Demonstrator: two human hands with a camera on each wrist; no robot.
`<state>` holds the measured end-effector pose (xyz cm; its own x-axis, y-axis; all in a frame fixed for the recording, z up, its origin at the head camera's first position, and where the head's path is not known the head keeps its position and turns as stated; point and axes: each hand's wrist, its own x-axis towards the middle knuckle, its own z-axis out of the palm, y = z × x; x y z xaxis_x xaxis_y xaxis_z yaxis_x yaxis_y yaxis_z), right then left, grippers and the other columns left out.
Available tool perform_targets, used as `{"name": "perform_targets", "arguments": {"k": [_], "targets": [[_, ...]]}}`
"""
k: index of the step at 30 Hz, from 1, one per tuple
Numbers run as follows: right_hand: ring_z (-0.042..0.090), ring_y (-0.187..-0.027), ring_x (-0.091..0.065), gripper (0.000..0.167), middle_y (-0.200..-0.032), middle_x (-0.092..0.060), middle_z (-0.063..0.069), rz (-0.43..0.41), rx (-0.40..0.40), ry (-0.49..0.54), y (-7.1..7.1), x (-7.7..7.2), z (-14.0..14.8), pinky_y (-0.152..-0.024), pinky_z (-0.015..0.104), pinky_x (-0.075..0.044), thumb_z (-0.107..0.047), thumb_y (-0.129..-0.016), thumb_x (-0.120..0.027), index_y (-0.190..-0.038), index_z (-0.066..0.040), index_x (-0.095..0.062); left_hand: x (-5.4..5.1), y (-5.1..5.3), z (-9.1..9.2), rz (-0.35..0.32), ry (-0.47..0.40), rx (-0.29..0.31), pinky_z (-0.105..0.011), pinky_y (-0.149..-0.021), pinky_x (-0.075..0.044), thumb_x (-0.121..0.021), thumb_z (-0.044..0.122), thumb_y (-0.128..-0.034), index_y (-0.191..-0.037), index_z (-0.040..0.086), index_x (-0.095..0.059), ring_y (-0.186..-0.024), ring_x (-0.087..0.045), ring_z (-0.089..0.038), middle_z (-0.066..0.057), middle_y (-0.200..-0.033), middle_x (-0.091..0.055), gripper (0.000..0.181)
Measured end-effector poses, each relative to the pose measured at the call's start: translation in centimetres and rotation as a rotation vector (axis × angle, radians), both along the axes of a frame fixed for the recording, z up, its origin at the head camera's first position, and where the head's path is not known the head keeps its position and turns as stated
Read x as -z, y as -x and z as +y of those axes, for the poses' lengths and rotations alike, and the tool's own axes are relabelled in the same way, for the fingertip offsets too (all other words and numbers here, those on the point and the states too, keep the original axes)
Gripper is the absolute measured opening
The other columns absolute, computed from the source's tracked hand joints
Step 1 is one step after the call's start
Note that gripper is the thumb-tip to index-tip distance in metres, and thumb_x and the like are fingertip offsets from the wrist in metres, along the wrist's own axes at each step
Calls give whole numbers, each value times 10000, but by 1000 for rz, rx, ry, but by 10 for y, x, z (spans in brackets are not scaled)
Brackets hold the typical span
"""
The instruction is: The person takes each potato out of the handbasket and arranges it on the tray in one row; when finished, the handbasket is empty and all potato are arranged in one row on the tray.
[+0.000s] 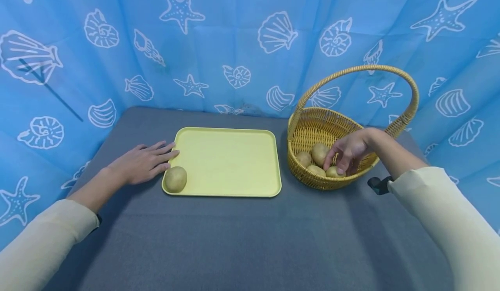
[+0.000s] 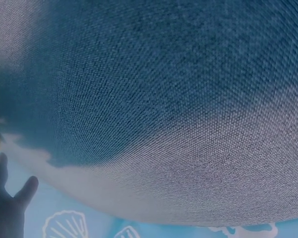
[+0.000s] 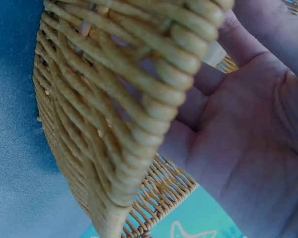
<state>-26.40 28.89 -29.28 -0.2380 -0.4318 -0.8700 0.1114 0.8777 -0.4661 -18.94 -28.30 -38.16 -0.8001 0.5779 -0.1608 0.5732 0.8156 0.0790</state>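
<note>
My left hand (image 1: pixel 146 163) lies with straight, spread fingers at the left edge of a yellow tray (image 1: pixel 226 163), fingertips on the rim. Just below those fingers, a potato (image 1: pixel 175 179) sits in the tray's near left corner. My right hand (image 1: pixel 351 152) reaches down into a wicker basket (image 1: pixel 308 179), its thumb and index finger bent about a potato (image 1: pixel 334 172) near the front wall. Other potatoes (image 1: pixel 320 153) lie beside it. In the right wrist view the basket's rim (image 3: pixel 164 94) hides the fingertips.
The basket's tall arched handle (image 1: pixel 363 68) rises behind the right wrist. A grey cloth (image 1: pixel 242 243) covers the table. Behind it hangs a blue curtain (image 1: pixel 230 35) with white shells and starfish.
</note>
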Motion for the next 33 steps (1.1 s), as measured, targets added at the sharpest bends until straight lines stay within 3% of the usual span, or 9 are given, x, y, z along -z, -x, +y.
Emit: {"name": "perform_targets", "arguments": {"k": [10,17,20,27,33], "targets": [[221,-1018,-637,486,-1081,-623,104,106,-67,47,-9,-8,4,-955,437,-517,-172,-944,-698,-1371,-10,-531,1,2,1,4,8,7,-657,-1077,-299,-387,390,-1084,-1556,147,-374,-1469,-259,-393,-121,-1609,-305,530],[260,-1174,-564,481,-1281,-608,92,375,-184,144,-18,-25,4,-972,410,-481,-249,-919,-719,-1351,-73,-601,0,1,0,4,12,3,-664,-1077,-293,-383,398,-1083,-1556,147,-371,-1471,-251,-393,-124,-1611,-300,536],[291,-1216,-541,469,-1317,-601,81,442,-201,193,-22,-30,1,-991,430,-447,-240,-918,-720,-1346,-84,-608,-1,1,0,2,9,1,-664,-1080,-290,-386,399,-1082,-1555,148,-374,-1472,-250,-392,-124,-1609,-304,535],[325,-1194,-563,451,-1270,-631,74,485,-230,333,-32,-38,-15,-966,417,-489,-176,-931,-707,-1354,-60,-601,0,-1,0,4,9,2,-663,-1081,-289,-392,397,-1081,-1554,144,-377,-1469,-254,-397,-129,-1607,-307,537],[291,-1156,-598,438,-1214,-648,71,456,-265,429,-40,-36,-40,-962,389,-518,-141,-932,-709,-1353,-79,-606,1,-1,-1,1,16,-2,-669,-1086,-276,-376,406,-1083,-1562,150,-359,-1473,-244,-395,-125,-1613,-295,542]]}}
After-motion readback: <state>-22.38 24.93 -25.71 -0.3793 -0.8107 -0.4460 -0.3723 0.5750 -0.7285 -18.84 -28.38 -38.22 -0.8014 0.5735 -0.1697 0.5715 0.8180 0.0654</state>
